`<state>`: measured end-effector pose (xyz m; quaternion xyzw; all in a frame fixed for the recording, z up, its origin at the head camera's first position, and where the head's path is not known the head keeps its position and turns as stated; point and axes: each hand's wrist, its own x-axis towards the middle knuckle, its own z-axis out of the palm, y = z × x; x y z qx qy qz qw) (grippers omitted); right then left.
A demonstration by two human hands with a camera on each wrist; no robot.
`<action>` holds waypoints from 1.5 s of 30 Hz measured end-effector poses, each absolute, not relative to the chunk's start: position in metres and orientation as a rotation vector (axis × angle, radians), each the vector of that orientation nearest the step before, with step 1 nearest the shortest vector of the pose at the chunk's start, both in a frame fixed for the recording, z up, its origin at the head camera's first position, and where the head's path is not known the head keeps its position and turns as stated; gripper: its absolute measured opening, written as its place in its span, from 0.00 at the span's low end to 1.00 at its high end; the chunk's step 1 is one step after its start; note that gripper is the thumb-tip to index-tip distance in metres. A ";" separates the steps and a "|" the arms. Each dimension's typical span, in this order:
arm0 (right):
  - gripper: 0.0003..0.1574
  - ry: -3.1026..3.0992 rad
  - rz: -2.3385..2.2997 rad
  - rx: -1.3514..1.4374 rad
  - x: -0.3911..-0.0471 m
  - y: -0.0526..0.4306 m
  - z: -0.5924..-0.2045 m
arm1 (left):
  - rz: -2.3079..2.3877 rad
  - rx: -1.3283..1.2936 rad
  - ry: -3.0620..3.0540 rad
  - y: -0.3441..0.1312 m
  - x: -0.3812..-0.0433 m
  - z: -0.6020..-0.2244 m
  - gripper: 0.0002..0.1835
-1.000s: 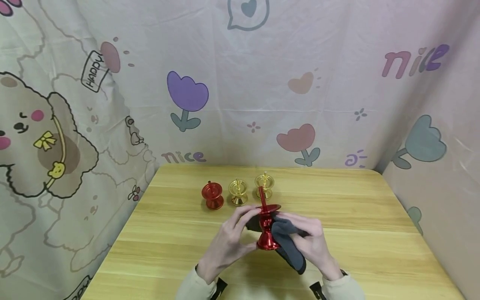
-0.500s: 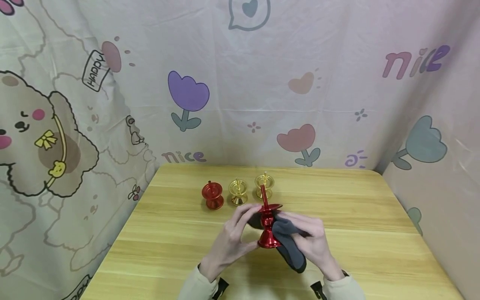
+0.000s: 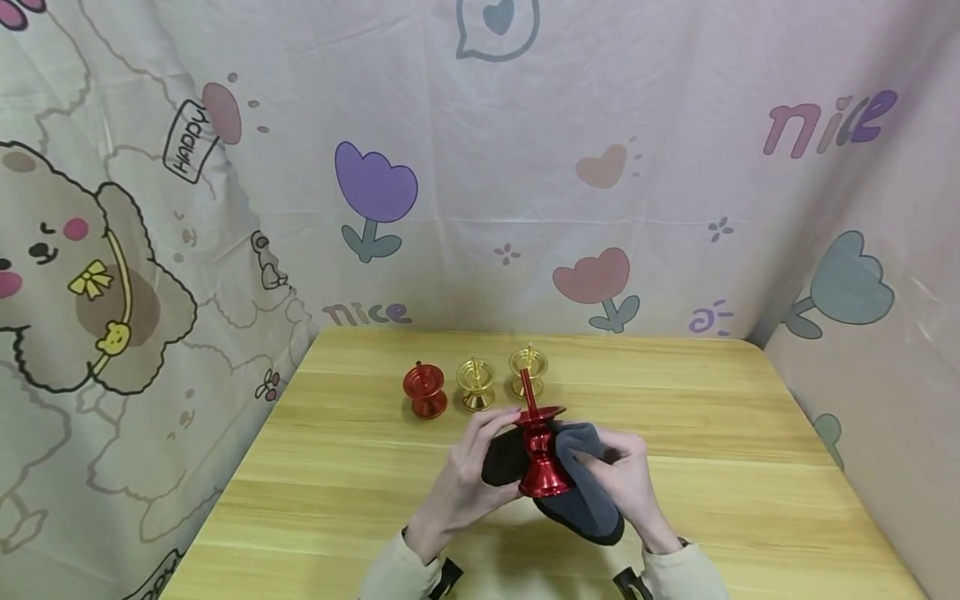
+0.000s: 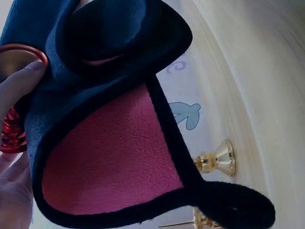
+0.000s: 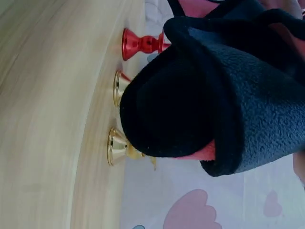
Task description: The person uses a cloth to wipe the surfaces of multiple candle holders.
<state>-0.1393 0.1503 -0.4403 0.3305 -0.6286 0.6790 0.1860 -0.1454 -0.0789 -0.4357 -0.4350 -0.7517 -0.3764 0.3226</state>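
A shiny red candle holder (image 3: 545, 477), with a round dish and a thin upright rod, is raised over the table and leans slightly. My left hand (image 3: 467, 477) grips it between fingers at the dish's rim and thumb at the base. In the left wrist view that thumb (image 4: 21, 83) presses the base's edge. A dark grey cloth (image 3: 598, 502) with black edging wraps behind and along the right side of the stem. My right hand (image 3: 626, 482) pinches this cloth against the holder. The cloth's pink side (image 4: 112, 162) faces the left wrist camera.
Another red candle holder (image 3: 429, 406) stands at the back of the wooden table (image 3: 712, 417). Beside it stand two gold ones, one in the middle (image 3: 477, 400) and one at the right (image 3: 534, 387). A printed curtain (image 3: 480, 167) hangs behind the table.
The cloth has shifted on the stem, and more of its dark part shows left of and below the holder. The held candle holder has moved slightly right. The standing holders are unmoved.
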 end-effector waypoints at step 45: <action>0.27 -1.775 1.989 0.920 -0.134 0.145 -0.441 | -0.850 -1.059 -2.013 -0.072 -0.146 -0.438 0.56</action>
